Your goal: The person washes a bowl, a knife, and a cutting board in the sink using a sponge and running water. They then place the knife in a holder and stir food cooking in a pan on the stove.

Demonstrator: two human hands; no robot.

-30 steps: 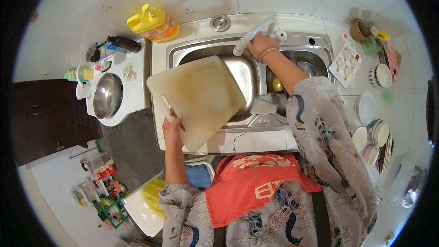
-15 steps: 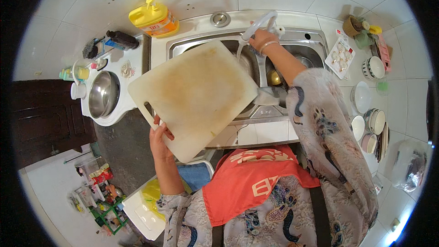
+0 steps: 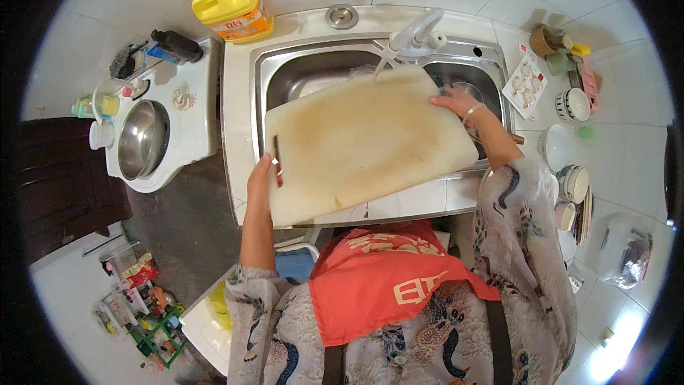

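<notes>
The rectangular plastic cutting board point(image 3: 363, 142) is held face up and at a slant over the double-basin sink point(image 3: 313, 44), its near edge reaching over the tiled counter front. The person's left hand point(image 3: 259, 182) grips it at the left end, with the thumb outside and fingers showing through the handle slot. The right hand point(image 3: 463, 107) is at the board's right edge, fingertips against it; how firmly it grips, or what lies beneath, the view does not settle.

The work looks under way rather than finished. The faucet point(image 3: 419, 32) is on, and a stream of water point(image 3: 382, 64) drops at the board's far edge; whether it lands on the face or just behind is unclear. The board is already in place over the basins, but brownish staining covers much of the upper face, with a small mark towards the near edge. The underside is hidden, so its condition is unknown. The yellow pump bottle point(image 3: 234, 14) stands at the far left of the counter, well apart from both hands.
</notes>
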